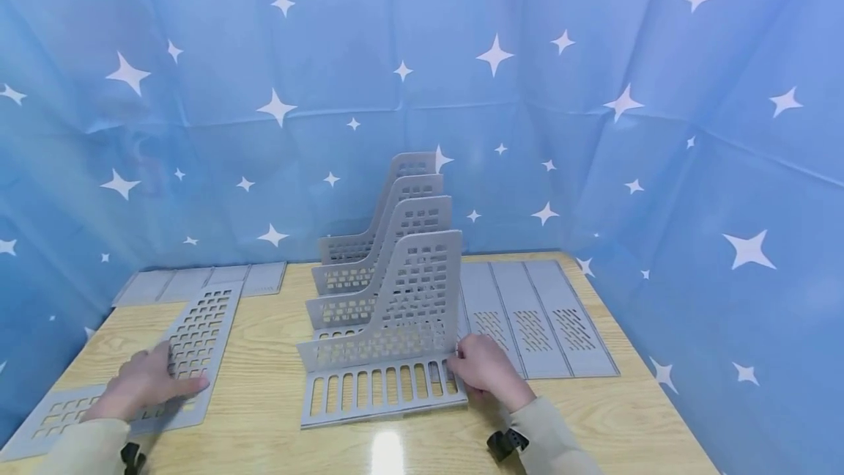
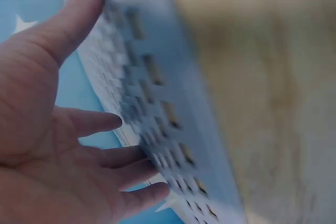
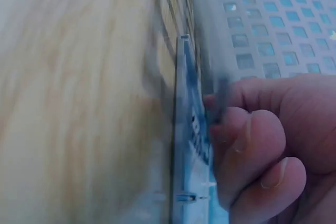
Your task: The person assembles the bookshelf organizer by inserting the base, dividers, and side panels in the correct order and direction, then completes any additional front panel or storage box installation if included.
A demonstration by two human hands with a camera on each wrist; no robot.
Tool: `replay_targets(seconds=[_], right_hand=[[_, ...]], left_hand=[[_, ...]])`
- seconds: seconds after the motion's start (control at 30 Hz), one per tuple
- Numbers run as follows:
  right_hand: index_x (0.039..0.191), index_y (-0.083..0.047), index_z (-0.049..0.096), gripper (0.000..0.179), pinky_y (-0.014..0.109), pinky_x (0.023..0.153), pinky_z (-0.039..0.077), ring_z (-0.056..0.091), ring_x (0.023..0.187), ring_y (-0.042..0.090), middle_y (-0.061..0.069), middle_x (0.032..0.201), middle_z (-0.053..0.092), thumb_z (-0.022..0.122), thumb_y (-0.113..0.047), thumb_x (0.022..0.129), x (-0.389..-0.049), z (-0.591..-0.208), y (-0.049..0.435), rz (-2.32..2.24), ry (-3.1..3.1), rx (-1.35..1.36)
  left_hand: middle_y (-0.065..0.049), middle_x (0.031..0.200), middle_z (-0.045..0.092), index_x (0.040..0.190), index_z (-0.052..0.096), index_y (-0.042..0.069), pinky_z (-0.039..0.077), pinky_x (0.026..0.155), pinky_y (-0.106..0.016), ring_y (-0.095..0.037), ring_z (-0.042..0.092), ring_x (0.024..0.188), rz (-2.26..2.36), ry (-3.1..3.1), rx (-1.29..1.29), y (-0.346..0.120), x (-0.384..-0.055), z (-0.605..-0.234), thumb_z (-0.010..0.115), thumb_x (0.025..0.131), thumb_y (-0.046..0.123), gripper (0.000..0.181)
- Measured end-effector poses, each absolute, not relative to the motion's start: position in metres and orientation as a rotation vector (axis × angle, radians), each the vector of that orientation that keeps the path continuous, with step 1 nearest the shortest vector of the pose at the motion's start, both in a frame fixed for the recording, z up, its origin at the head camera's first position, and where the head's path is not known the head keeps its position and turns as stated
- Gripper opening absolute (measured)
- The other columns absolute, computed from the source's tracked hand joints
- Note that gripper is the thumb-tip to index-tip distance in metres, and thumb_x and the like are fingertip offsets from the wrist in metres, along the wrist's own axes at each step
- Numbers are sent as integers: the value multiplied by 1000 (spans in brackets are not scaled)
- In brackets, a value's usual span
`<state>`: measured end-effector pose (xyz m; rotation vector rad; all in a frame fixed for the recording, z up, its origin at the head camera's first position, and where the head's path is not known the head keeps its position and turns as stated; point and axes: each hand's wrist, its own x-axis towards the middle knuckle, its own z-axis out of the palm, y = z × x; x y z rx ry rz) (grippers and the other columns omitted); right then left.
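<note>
A grey plastic file rack point(image 1: 384, 391) stands mid-table, with several upright L-shaped perforated dividers point(image 1: 422, 292) on its slotted base. My right hand point(image 1: 486, 369) pinches the base at its near right corner; in the right wrist view, curled fingers point(image 3: 262, 135) sit at the thin edge. A loose L-shaped perforated panel point(image 1: 220, 343) lies flat at the left of the table. Over that panel rests my left hand point(image 1: 145, 383), thumb out to the side. In the left wrist view its fingers point(image 2: 97, 121) are spread and fairly straight, with their tips at the holed panel.
Flat grey folding panels point(image 1: 547, 281) with slanted slots lie right of the rack. More flat grey panels point(image 1: 178, 284) lie along the back left edge. A blue curtain point(image 1: 422, 57) with white stars hangs around the wooden table point(image 1: 264, 372).
</note>
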<state>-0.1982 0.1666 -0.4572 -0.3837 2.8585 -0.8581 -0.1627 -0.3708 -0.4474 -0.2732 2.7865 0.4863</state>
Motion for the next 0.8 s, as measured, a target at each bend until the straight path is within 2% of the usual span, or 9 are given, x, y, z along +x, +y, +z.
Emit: replay_targets(seconds=[0.07,0.17,0.23,0.3,0.37,0.43,0.57,0.67,0.8], right_hand=[[57,-15,47,40,22,38,28,33,36,6,-10,43,36,65,-13,93,-199,-457,164,-856,2924,-354],[57,-15,45,41,24,42,27,32,40,8,-8,46,35,67,-14,91,-199,-458,162,-846,2995,-320],[58,-15,47,40,24,40,30,35,38,7,-8,45,38,68,-15,92,-199,-460,161,-843,2983,-306],[59,-14,49,39,24,37,33,39,34,6,-8,43,42,68,-15,93,-199,-462,161,-841,2950,-312],[60,-13,51,38,25,34,37,42,32,6,-6,42,46,67,-14,95,-199,-465,163,-865,2900,-340],[60,-13,50,40,26,33,39,43,31,7,-5,42,47,66,-14,97,-200,-466,165,-896,2844,-367],[60,-15,45,44,25,34,38,44,33,8,-4,44,46,64,-15,99,-202,-465,170,-939,2760,-377],[62,-16,44,44,24,35,37,45,35,9,-3,46,45,64,-16,100,-202,-464,172,-943,2732,-349],[64,-14,46,42,25,36,38,47,37,11,-2,47,46,64,-17,102,-202,-464,171,-953,2709,-335]], left_hand=[[-45,109,50,135,30,-29,47,77,-65,-59,52,98,475,2795,-311,-375,-164,-452,81,71,74,131],[-47,108,47,130,34,-29,44,77,-69,-65,46,101,461,2827,-387,-379,-169,-455,84,61,78,137],[-52,114,41,132,34,-29,42,82,-73,-71,40,106,479,2817,-423,-381,-172,-456,85,57,79,141],[-55,119,37,136,33,-29,44,86,-73,-72,38,110,542,2796,-465,-381,-174,-457,87,55,79,144],[-54,124,36,140,27,-29,48,87,-68,-66,43,111,661,2749,-482,-380,-174,-455,88,59,75,146],[-48,122,42,142,23,-26,55,83,-59,-53,57,104,858,2701,-489,-376,-173,-449,90,64,67,139],[-28,109,55,135,28,-13,58,65,-43,-28,66,82,1153,2673,-430,-348,-163,-430,91,75,51,107],[-24,107,62,134,30,-6,60,65,-38,-25,69,80,1312,2743,-294,-317,-153,-420,90,80,38,92],[-28,111,70,141,31,-4,63,67,-35,-27,75,82,1493,2825,-66,-292,-143,-416,88,83,19,85]])
